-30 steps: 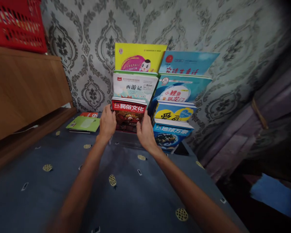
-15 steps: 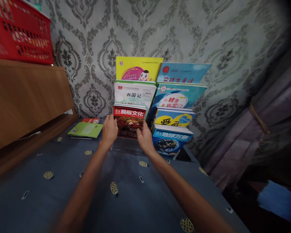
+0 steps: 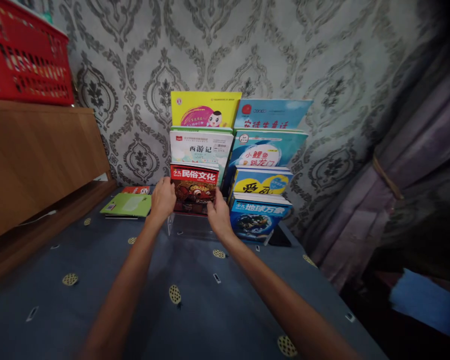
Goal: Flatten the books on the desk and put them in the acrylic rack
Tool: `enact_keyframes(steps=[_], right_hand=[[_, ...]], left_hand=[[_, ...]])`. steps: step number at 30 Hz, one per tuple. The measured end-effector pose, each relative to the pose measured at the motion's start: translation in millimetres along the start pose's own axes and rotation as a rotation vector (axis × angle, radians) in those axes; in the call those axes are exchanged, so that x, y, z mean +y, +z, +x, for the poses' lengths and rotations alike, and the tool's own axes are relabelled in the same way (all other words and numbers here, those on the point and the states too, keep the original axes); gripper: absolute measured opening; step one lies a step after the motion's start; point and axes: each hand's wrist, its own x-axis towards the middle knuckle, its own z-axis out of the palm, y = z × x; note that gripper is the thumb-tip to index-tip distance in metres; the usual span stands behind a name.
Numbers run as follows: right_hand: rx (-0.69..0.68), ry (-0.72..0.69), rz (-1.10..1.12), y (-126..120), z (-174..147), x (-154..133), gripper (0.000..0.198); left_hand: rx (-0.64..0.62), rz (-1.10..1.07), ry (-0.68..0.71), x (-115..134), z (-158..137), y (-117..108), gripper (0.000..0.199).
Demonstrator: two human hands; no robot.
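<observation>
A book with a red title band and dark picture [image 3: 195, 192] is held upright between my two hands. My left hand [image 3: 162, 200] grips its left edge, and my right hand [image 3: 219, 215] has its thumb on the lower right front; the fingers behind are partly hidden. The book stands in the left column of a clear book rack [image 3: 191, 227], in front of a white book [image 3: 200, 147] and a yellow book [image 3: 204, 107]. Beside it, the right column holds a blue book with a globe [image 3: 258, 220], a yellow-and-blue book [image 3: 260, 181] and two teal books behind.
Left of the rack, a green book [image 3: 127, 204] lies on other flat books. A wooden cabinet [image 3: 41, 160] bears a red basket [image 3: 30, 60] at far left. A dark flat object [image 3: 280, 237] lies by the rack's right side, near a tied curtain [image 3: 375, 200].
The view has shifted slightly, so the scene sits a little further left. Both hands still hold the red book, which stays in nearly the same place in the rack.
</observation>
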Motion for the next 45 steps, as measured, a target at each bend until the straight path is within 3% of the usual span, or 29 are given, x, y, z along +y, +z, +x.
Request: enact_keyframes(steps=[6,17,23,25,28,33,38,45], right_hand=[[-0.001,0.008,0.013,0.0,1.6,-1.1,0.067],[-0.125,-0.020,0.011,-8.0,-15.5,8.7,0.071],[-0.154,-0.029,0.071,-10.4,-22.0,6.2,0.074],[-0.159,-0.021,0.090,-11.5,-24.7,3.3,0.074],[-0.176,-0.020,0.084,-15.9,-32.7,0.1,0.072],[-0.222,-0.048,-0.010,-26.8,-65.1,1.3,0.068],[-0.338,-0.085,-0.071,-37.5,-113.8,3.9,0.065],[-0.533,0.048,-0.013,-58.8,-172.2,7.7,0.064]], left_hand=[[-0.075,-0.023,-0.004,-4.7,2.0,-5.2,0.012],[-0.064,-0.183,-0.007,-4.6,-20.9,-9.0,0.017],[-0.208,-0.342,0.053,-39.5,-22.5,-24.6,0.036],[-0.288,-0.190,-0.043,-62.5,-25.1,-27.7,0.040],[-0.453,0.221,-0.196,-95.2,-36.6,-28.1,0.047],[-0.548,0.400,-0.288,-119.1,-62.2,-22.3,0.063],[-0.643,0.644,-0.173,-121.2,-64.5,-21.2,0.054],[-0.709,0.724,-0.066,-112.9,-69.1,-40.2,0.044]])
